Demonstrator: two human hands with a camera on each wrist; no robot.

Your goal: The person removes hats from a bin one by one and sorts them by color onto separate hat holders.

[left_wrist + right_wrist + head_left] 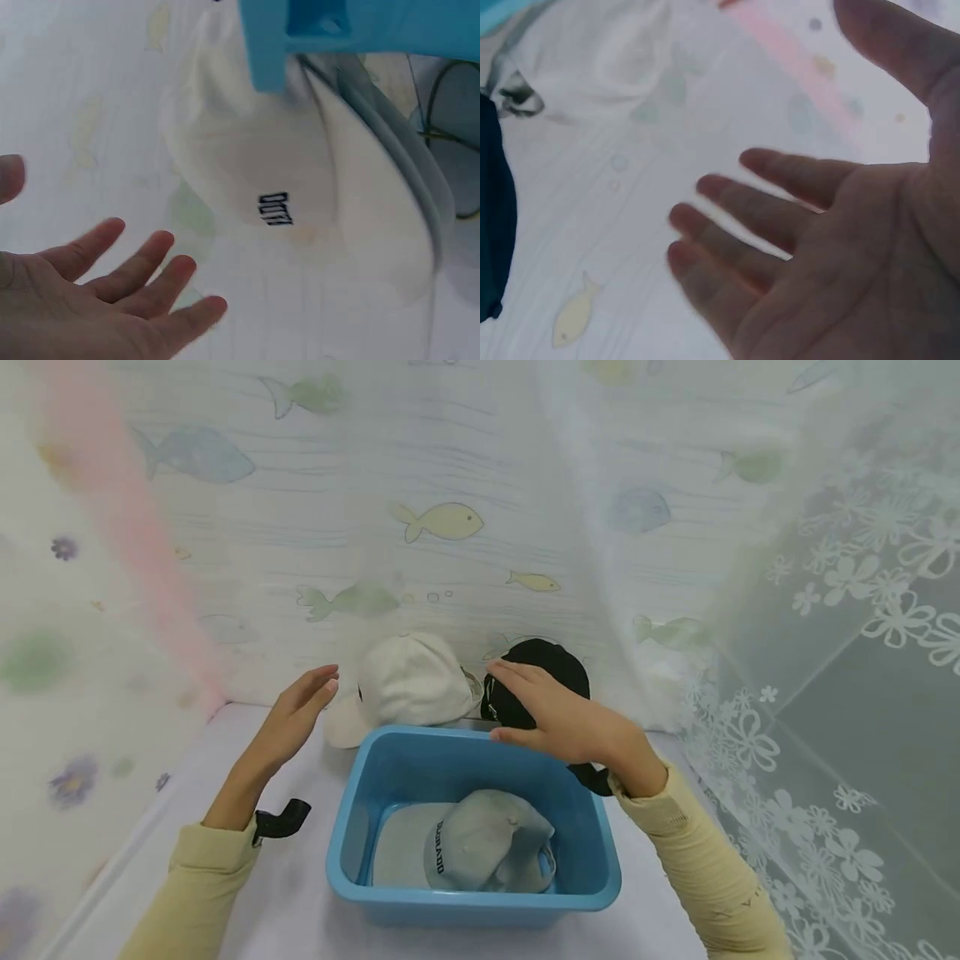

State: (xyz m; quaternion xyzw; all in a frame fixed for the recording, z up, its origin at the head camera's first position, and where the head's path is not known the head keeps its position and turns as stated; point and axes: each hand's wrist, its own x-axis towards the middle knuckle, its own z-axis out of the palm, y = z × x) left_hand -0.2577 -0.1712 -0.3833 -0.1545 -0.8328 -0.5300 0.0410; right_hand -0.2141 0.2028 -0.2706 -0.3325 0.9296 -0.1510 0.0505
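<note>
A grey cap (480,843) with dark lettering lies inside a blue plastic tub (472,902), its brim toward the left. Behind the tub sits a white cap (416,681), and a black cap (551,664) stands to its right. My left hand (292,718) hovers left of the white cap, fingers extended and holding nothing. Over the tub's back right rim, my right hand (558,714) is raised with fingers straight, overlapping the black cap in the head view. Its palm (855,255) shows bare in the right wrist view. The white cap's front (255,165) carries small dark lettering.
The tub stands on a table with a white cloth (292,893). A curtain printed with fish (450,522) hangs right behind the caps. Sheer flowered netting (847,827) borders the right side, and a pink strip (127,527) runs down the left.
</note>
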